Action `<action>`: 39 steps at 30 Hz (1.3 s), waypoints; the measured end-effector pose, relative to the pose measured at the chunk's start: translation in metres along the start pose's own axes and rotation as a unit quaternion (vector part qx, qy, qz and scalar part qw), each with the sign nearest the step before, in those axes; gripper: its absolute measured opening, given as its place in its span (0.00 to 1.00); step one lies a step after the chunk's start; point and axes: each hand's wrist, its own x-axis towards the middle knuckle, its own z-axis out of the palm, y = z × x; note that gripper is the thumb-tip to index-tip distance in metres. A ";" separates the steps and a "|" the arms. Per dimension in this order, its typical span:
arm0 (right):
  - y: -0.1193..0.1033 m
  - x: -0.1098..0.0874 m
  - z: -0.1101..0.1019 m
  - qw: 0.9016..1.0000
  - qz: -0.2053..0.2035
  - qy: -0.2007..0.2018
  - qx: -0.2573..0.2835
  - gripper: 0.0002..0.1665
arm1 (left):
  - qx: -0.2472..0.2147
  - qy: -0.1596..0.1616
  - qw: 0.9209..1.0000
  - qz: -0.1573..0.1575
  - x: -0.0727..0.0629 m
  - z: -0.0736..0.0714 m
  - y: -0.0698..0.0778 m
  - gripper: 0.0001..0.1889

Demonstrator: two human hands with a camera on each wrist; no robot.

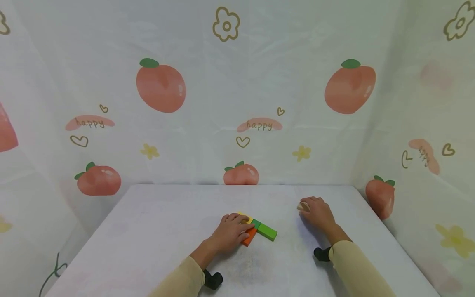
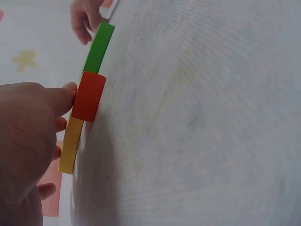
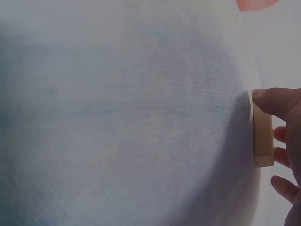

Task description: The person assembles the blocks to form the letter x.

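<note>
My left hand [image 1: 231, 232] lies over a group of flat coloured blocks on the white table. Its fingers spread across them and the thumb touches the red block [image 2: 89, 96]. The yellow block [image 2: 71, 146] is partly under the fingers. A green block [image 1: 267, 232] extends to the right, beyond a small darker green piece [image 1: 256, 224]. Toward the far right of the table, my right hand [image 1: 318, 213] pinches a plain wooden block [image 3: 263, 134] between thumb and fingers, close over the tabletop.
The white table [image 1: 156, 231] ends at a hanging cloth backdrop [image 1: 208, 82] printed with fruit and flowers. Black wrist-worn devices [image 1: 213, 280] project below both sleeves. A dark cord [image 1: 55, 270] hangs by the table's left edge.
</note>
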 end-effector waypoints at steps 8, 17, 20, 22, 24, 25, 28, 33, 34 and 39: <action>0.000 0.005 0.001 0.999 0.016 -0.037 -0.021 0.23 | -0.001 -0.004 1.000 -0.005 0.000 0.003 -0.001 0.21; -0.001 0.011 -0.004 0.997 0.026 -0.074 -0.019 0.21 | 0.001 -0.005 1.000 -0.005 -0.001 0.000 0.000 0.21; -0.002 0.013 -0.006 0.996 0.022 -0.085 -0.009 0.20 | 0.004 -0.003 1.000 -0.004 -0.001 0.000 0.001 0.21; -0.002 0.014 -0.008 0.996 0.020 -0.090 -0.004 0.20 | 0.003 -0.002 1.000 -0.004 -0.001 0.000 0.001 0.21; -0.003 0.016 -0.009 0.995 0.015 -0.094 -0.001 0.19 | 0.003 -0.002 1.000 -0.003 -0.002 0.000 0.001 0.21; -0.003 0.016 -0.010 0.995 0.011 -0.094 -0.001 0.18 | 0.003 -0.002 1.000 -0.003 -0.002 0.000 0.001 0.21; -0.004 0.017 -0.011 0.995 0.008 -0.100 -0.002 0.16 | 0.003 -0.002 1.000 -0.003 -0.002 0.000 0.001 0.21; -0.006 0.019 -0.016 0.994 0.001 -0.106 -0.016 0.15 | 0.001 -0.002 1.000 -0.002 -0.002 -0.001 0.001 0.21; -0.007 0.019 -0.017 0.994 -0.003 -0.105 -0.020 0.15 | 0.000 -0.001 1.000 -0.002 -0.002 -0.001 0.001 0.21; -0.012 0.020 -0.022 0.995 -0.031 -0.093 -0.031 0.13 | 0.001 -0.001 1.000 -0.003 -0.001 -0.001 0.001 0.21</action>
